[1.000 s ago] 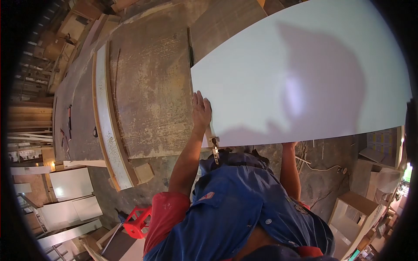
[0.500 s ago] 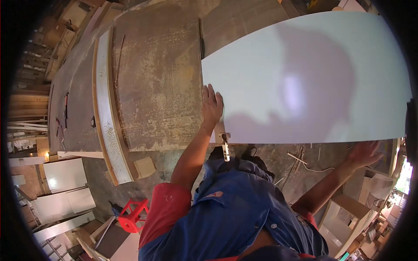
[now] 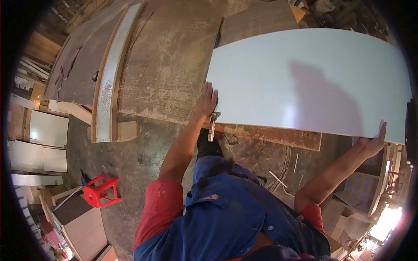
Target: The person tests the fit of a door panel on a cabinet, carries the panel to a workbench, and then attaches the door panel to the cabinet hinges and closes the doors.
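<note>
A large, smooth white panel [image 3: 261, 87] lies on a worn brown worktop, my head's shadow falling across it. My left hand [image 3: 207, 102] rests against the panel's left edge, fingers stretched out along it. Just below that hand, a metal hinge [image 3: 212, 126] sticks out from the near left corner. At the near right corner, my right hand [image 3: 372, 143] grips the panel's edge, one digit upright against it and the other fingers partly hidden.
A long white strip with wooden sides [image 3: 114, 74] lies across the worktop [image 3: 165, 78] on the left. Dark tools [image 3: 73, 63] lie beyond it. A red stool [image 3: 102, 191] stands on the floor at lower left. White boards [image 3: 48, 128] lean at far left.
My right hand has come up from below the panel to its near right edge. My left hand stays at the left edge. The view has shifted, showing the worktop's edge under the panel.
</note>
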